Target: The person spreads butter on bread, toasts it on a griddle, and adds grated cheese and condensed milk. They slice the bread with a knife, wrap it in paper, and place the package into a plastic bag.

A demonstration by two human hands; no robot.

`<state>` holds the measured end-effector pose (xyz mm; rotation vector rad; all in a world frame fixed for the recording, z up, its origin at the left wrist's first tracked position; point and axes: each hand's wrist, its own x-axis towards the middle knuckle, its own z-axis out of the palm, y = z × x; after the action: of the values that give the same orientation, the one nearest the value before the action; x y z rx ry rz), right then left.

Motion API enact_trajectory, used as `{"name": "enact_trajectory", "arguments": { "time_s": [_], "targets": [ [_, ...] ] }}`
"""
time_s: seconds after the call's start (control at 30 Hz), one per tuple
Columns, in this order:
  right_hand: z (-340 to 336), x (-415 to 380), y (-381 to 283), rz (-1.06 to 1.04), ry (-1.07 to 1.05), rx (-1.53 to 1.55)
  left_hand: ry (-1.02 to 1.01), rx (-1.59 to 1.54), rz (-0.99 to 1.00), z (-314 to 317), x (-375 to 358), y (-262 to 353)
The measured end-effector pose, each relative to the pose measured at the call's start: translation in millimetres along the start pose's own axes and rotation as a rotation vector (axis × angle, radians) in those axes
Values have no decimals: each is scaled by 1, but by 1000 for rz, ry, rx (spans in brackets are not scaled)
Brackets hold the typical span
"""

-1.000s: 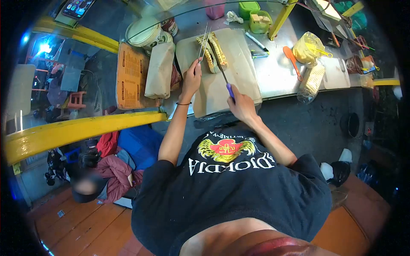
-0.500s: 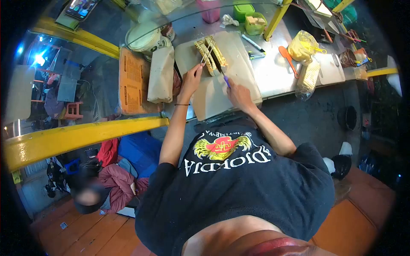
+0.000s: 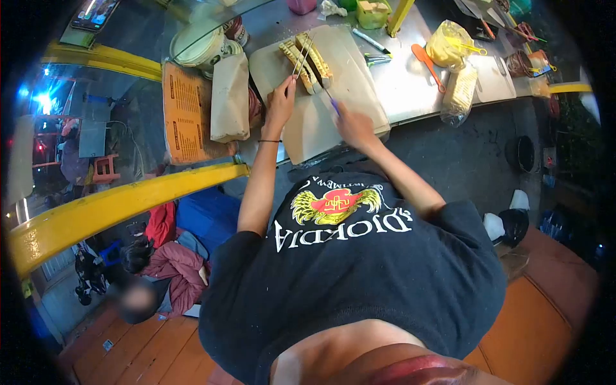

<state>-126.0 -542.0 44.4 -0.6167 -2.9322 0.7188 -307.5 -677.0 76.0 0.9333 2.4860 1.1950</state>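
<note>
bread (image 3: 317,61) just beyond both hands (image 3: 280,104)

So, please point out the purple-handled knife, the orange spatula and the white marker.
Purple-handled knife (image 3: 335,105), head view: on the handle.
Orange spatula (image 3: 421,55), head view: on the blade.
White marker (image 3: 368,39), head view: on the barrel.

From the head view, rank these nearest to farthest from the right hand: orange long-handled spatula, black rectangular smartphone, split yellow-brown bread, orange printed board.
1. Split yellow-brown bread: ahead, slightly left of the right hand.
2. Orange spatula: to the right, farther forward.
3. Orange printed board: left, beyond the left hand.
4. Black smartphone: far upper left.
</note>
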Motion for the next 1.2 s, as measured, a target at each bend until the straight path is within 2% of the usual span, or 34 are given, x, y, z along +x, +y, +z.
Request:
{"name": "enact_trajectory", "arguments": {
  "time_s": [0.07,0.1,0.17,0.23,0.3,0.33,0.37,0.4,0.47,0.53,0.67,0.73,0.77,0.8,0.83,0.87,0.93,0.97,1.0,1.07,1.1,1.13,1.17,1.2],
  "targets": [
    [-10,-65,25,-267,338,75,89,-29,78,6,4,-4],
    [-21,-60,25,-278,331,65,100,-40,73,9,8,-4],
    [-32,-62,1,-46,32,52,109,-63,151,12,5,-9],
    [-10,-11,-2,-40,59,44,64,-60,109,9,9,-8],
    [9,-4,15,-32,49,24,28,-41,40,6,4,2],
    [15,-7,17,-32,52,12,15,-41,34,9,-3,-2],
    [-13,-51,20,-13,-66,80,58,-32,87,11,-3,-7],
    [-13,-91,38,-133,88,19,121,-26,149,12,6,-9],
    [-40,-134,41,-50,-104,41,132,-63,122,11,6,-4],
    [-40,-117,28,-30,-22,17,46,-9,4,7,0,2],
    [-53,-100,26,17,-36,97,88,-34,111,8,-9,-10],
    [-66,-124,46,-1,-21,203,-7,-567,-226,8,-20,-9],
    [-69,-119,51,-25,70,266,0,-566,-221,12,-27,-11],
    [-71,-113,54,-43,159,332,72,-775,-332,17,-35,-13],
    [-78,-95,50,68,150,387,142,-981,-444,23,-40,-15],
    [-81,-68,46,185,140,444,136,-973,-444,33,-42,-16],
    [-64,-9,47,195,150,481,231,-1057,-474,59,-41,-17],
    [-48,12,44,149,107,398,191,-959,-439,72,-39,-26],
    [-42,17,31,68,-23,210,194,-957,-431,77,-38,-22],
    [-25,5,14,-78,33,255,106,-126,-32,75,-31,-13],
    [-22,2,13,-91,46,254,55,-86,-54,67,-29,-11],
    [-18,-1,16,-122,25,399,64,-84,-44,58,-29,-4],
    [-18,-1,19,-149,-1,544,17,39,-22,45,-30,10],
    [-21,3,19,-153,-1,543,-33,161,-7,34,-28,25]
  ]
}}
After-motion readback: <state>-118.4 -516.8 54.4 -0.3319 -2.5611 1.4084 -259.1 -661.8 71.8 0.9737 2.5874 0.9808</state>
